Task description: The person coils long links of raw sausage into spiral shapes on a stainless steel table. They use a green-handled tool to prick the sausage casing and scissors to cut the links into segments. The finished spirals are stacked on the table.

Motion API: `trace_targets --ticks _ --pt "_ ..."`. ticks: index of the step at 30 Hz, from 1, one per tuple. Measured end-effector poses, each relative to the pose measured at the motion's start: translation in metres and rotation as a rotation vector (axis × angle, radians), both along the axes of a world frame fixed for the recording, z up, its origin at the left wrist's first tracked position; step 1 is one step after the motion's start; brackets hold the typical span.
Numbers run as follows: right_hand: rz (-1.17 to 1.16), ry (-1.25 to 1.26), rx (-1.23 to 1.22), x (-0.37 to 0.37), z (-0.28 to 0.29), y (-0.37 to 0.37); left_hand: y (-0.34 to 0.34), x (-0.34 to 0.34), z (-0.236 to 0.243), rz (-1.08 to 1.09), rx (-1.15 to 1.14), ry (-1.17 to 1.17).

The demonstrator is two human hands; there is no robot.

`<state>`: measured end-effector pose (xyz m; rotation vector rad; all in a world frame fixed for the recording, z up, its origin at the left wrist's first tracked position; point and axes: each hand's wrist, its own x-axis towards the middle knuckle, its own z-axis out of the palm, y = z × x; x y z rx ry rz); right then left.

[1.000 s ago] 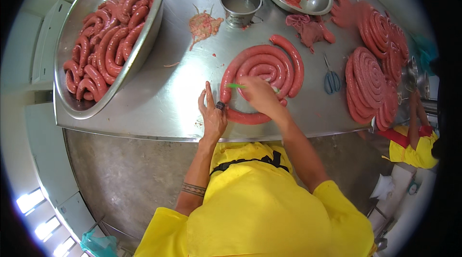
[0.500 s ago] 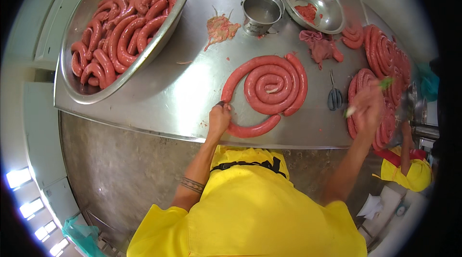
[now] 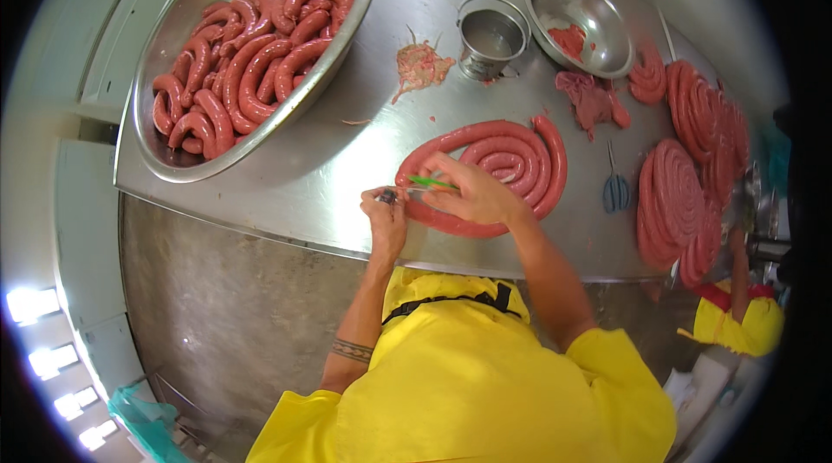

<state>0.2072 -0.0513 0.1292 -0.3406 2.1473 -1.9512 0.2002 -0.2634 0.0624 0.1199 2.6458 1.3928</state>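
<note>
Fisheye bending and the two hands themselves hide the coil's near end, so the small dark item pinched in the left hand [image 3: 384,219] is hard to make out. That hand is closed on it at the front edge of the steel surface [image 3: 286,177]. The sausage coil [image 3: 498,170] lies just beyond both hands, its outer loop passing under the right hand [image 3: 472,194]. The right hand, fingers curled narrow, grips a thin green strip [image 3: 431,182] pointing toward the left hand.
</note>
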Motion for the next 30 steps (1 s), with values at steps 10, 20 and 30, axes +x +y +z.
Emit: trace_targets --ticks 10,20,30 --pt "-0.714 -0.115 -0.373 0.04 0.168 0.122 0.028 0.009 -0.032 -0.395 0.006 -0.07" --pt "-0.624 -0.761 0.512 0.175 0.03 0.16 0.01 -0.022 -0.018 0.031 0.328 -0.569" --pt "0.284 0.009 0.039 -0.013 -0.022 -0.035 -0.028 0.001 -0.011 -0.116 -0.126 0.239"
